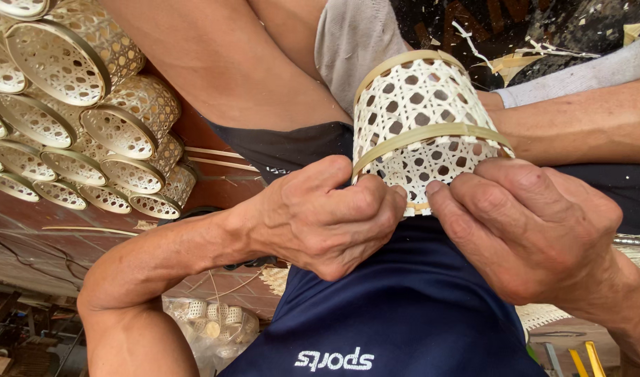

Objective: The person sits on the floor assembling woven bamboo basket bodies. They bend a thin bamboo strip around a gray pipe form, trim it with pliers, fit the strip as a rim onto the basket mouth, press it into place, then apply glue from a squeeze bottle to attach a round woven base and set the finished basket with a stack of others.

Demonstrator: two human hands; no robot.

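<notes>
We hold a small woven bamboo basket (421, 119), a pale cylinder of open hexagonal weave, in our lap against the dark blue shorts (404, 307). It lies tipped away from us, its far rim toward the knees and its near rim between our fingers. A flat bamboo band (432, 134) runs around its middle, slightly askew, and a second strip caps the far rim.

Our left hand (327, 213) is clenched on the near edge of the basket, fingers curled tight and the thumb pressed against the weave. Our right hand (529, 223) pinches that edge from the other side, thumb tip just beside the left thumb. With both thumbs meeting at one spot, the grip looks meant to steady the rim while the strip there is pressed into place, and the lap serves as a rest so the basket cannot roll.

Near the bottom of the shorts sits a short white printed word, small and centred. Farther off on the left, a stack of finished baskets (83, 119) of the same weave lies on its side in rows, their round rims facing us, on a reddish floor (69, 230). Below them a clear plastic bag (208, 328) holds more small woven pieces. Loose bamboo shavings (515, 56) litter the dark ground beyond the knees.
</notes>
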